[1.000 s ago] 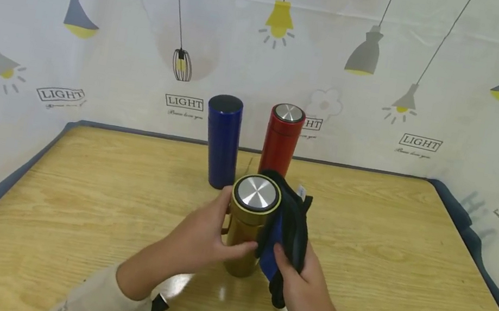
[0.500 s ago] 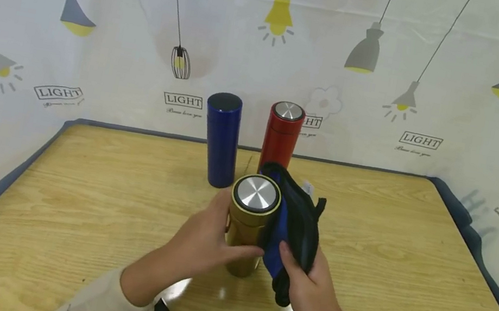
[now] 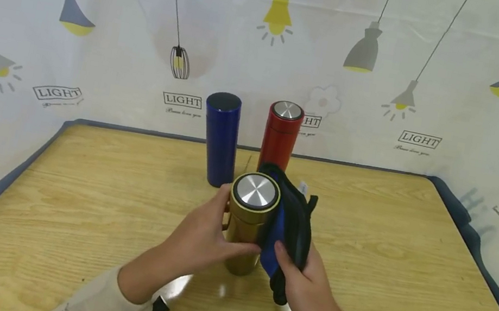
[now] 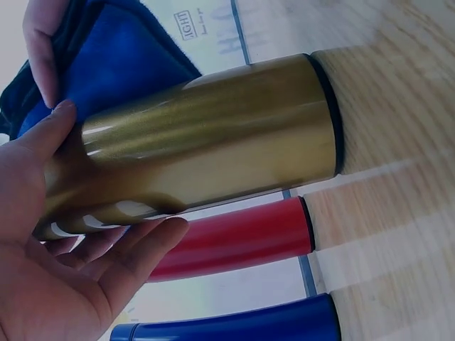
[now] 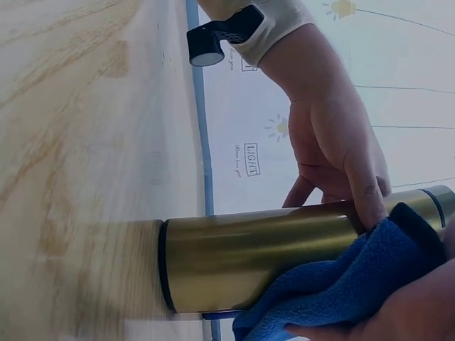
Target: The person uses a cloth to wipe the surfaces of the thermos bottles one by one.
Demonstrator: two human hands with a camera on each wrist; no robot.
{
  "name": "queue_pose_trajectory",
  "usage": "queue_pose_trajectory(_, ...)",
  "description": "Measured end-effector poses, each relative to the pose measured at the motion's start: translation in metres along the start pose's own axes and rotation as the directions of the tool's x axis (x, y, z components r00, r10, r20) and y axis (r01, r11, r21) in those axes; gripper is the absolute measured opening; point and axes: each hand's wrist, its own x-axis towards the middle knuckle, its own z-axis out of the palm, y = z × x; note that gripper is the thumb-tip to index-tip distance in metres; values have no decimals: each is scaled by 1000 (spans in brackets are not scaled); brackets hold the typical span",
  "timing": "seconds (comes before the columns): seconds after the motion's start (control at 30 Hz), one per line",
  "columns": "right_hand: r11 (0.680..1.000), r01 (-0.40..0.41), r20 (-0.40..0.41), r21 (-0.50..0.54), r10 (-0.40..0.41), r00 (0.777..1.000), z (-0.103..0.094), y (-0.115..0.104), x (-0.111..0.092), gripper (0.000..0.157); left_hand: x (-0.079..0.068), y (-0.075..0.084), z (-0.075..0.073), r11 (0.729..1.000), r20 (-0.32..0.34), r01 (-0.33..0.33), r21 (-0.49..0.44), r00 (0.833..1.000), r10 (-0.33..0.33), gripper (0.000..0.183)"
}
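Observation:
My left hand (image 3: 198, 235) grips an upright gold thermos flask (image 3: 244, 231) with a shiny silver lid, thumb across its front. In the left wrist view the flask's dark base ring is right at the tabletop. My right hand (image 3: 309, 286) holds a folded blue fleece cloth (image 5: 334, 284) with a black backing, thumb on the blue face. The fleece lies against the flask's right side, close to the left thumb. A red thermos flask (image 3: 279, 141) stands behind, its lower part hidden by the cloth. Left of it stands a blue thermos flask (image 3: 220, 142).
The wooden table (image 3: 75, 192) reaches back to a white curtain (image 3: 124, 46) printed with lamps. A dark blue border (image 3: 154, 133) runs along the table's far edge. A small black wrist camera (image 5: 207, 46) sticks out from the left sleeve.
The cloth and right hand shifted a little right, then back left beside the gold flask. My left hand has kept its grip, and the red and blue flasks have stayed put.

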Motion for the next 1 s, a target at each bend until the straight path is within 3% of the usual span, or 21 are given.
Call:
queue_pose_trajectory(0.17,999,-42,31,-11,42,999,1,5,3,39,1,0,-1,1000,13,5,-8,1000,-4,97)
queue_pose_trajectory(0.33,997,-76,53,9,76,996,2,5,2,43,-1,-1,-1,998,20,-17,54,1000,16,96)
queue_pose_trajectory(0.43,999,-54,23,5,54,998,2,3,0,43,-2,-2,0,994,8,-49,100,999,48,98)
queue_pose_trajectory(0.7,995,100,-18,15,-99,995,-1,-3,-3,41,-3,-6,1,986,-11,-95,135,995,98,97)
queue_pose_trajectory(0.83,994,108,-19,11,-108,994,-1,-4,-4,40,-3,-5,1,986,5,-89,138,996,89,93)
queue_pose_trajectory(1.0,997,82,-17,6,-82,996,1,-1,-4,38,-2,-3,0,991,25,-63,121,998,61,102)
